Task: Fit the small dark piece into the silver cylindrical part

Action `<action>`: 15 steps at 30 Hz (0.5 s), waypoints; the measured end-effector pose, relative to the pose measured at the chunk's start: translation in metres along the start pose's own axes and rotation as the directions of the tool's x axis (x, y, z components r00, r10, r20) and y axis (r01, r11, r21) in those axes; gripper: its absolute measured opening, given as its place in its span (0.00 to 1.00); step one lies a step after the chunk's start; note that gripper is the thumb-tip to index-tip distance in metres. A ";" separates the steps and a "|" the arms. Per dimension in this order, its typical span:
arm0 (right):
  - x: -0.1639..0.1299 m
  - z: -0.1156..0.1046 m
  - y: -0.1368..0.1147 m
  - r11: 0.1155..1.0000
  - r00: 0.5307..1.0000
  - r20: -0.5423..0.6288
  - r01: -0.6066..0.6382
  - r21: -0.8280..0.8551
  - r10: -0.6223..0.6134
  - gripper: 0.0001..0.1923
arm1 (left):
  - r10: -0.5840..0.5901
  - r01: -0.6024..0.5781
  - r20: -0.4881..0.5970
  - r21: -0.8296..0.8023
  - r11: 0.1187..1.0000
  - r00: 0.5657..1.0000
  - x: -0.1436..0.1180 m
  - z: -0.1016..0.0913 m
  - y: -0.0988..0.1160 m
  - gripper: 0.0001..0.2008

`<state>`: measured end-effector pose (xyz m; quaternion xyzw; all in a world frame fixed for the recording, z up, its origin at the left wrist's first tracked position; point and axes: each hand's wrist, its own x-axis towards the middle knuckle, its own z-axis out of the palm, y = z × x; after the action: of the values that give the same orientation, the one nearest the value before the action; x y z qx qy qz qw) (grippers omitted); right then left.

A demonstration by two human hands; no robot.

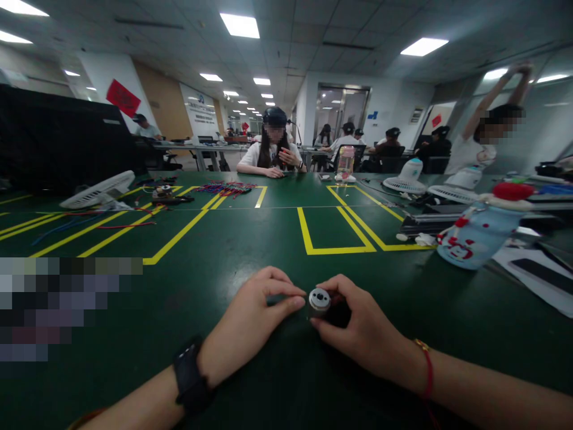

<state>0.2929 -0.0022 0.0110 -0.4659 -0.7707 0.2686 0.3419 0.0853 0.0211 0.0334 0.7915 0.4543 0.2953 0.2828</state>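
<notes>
A small silver cylinder (319, 303), which looks like a small electric motor, stands upright on the green table. Its flat round top shows a dark centre and small holes. My right hand (358, 322) grips it from the right, thumb at the near side and fingers at the far side. On the left, my left hand (257, 319) has thumb and forefinger brought together in a pinch beside the cylinder's top. Whatever lies between those fingertips is too small to make out.
A light-blue bottle (470, 233) with a red top stands at the right, near a dark phone (544, 280). Further back lie a bundle of coloured wires (228, 189) and a white fan (98, 190). Across the table sits a person (273, 149). Yellow tape lines (340, 251) mark the green table (215, 245).
</notes>
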 end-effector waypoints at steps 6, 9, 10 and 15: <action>-0.003 0.006 0.005 0.983 0.995 0.021 0.103 -0.155 -0.101 0.30 | 0.041 -0.062 0.109 0.195 0.979 0.993 -0.004 0.012 -0.024 0.11; -0.006 -0.003 0.008 0.970 0.991 0.052 0.129 -0.208 -0.121 0.27 | 0.011 -0.022 0.101 0.112 0.993 0.995 -0.007 0.002 -0.023 0.18; -0.008 -0.011 0.012 0.968 0.995 0.024 0.097 -0.232 -0.094 0.26 | -0.008 0.001 0.087 0.086 0.996 0.996 -0.010 -0.005 -0.025 0.20; -0.043 -0.083 0.059 0.870 0.940 -0.330 -0.230 -0.437 0.082 0.27 | -0.128 0.128 0.000 0.087 0.988 0.992 -0.037 -0.047 -0.056 0.17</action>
<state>0.4028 -0.0078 0.0075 -0.6313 -0.7108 0.0271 0.3090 0.0051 0.0207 0.0161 0.7731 0.5158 0.2544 0.2676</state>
